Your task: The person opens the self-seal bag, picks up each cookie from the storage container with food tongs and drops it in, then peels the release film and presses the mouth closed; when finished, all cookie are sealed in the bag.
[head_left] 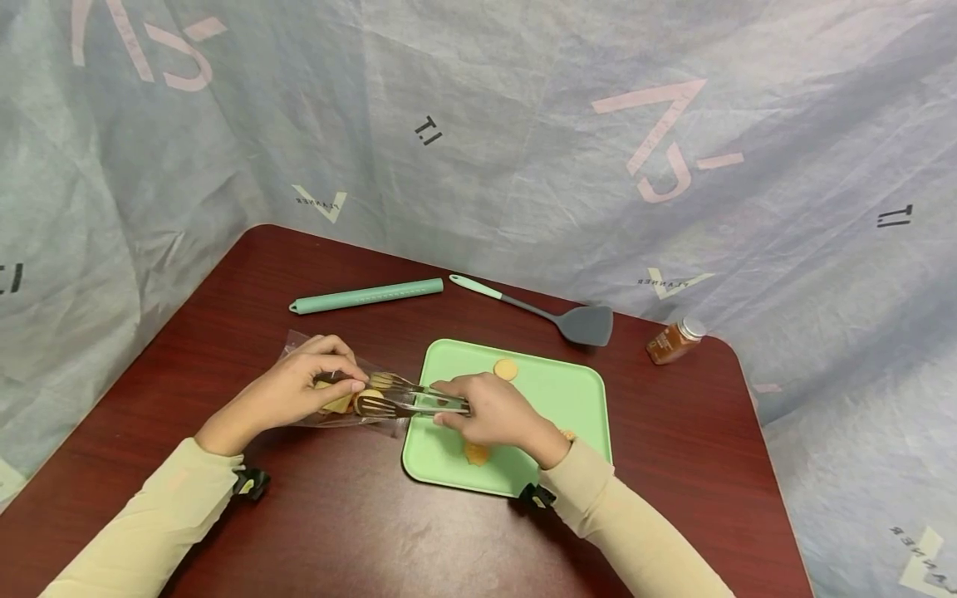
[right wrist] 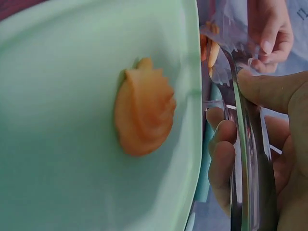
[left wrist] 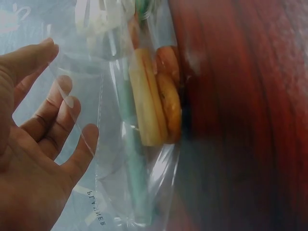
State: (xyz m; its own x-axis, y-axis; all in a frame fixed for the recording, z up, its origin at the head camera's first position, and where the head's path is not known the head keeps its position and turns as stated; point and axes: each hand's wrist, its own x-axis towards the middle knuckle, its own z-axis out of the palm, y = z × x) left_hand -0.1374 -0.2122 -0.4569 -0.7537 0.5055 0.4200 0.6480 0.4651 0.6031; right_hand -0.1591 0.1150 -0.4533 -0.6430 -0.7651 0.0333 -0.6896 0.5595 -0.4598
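My left hand pinches the upper edge of a clear plastic bag between thumb and forefinger, its other fingers spread behind the film. Several biscuits lie inside the bag, pressed together near its bottom. Metal tongs with slotted ends are gripped in my right hand, and their ends reach into the bag's mouth, overlapping the biscuits there. Beneath the right hand is a light green tray, holding a round biscuit at the back and a shell-shaped biscuit near the front.
Behind the bag lies a mint green stick with a holed end. A grey spatula with a mint handle rests behind the tray. At the back right, a silver-lidded jar stands near the edge of the dark red table.
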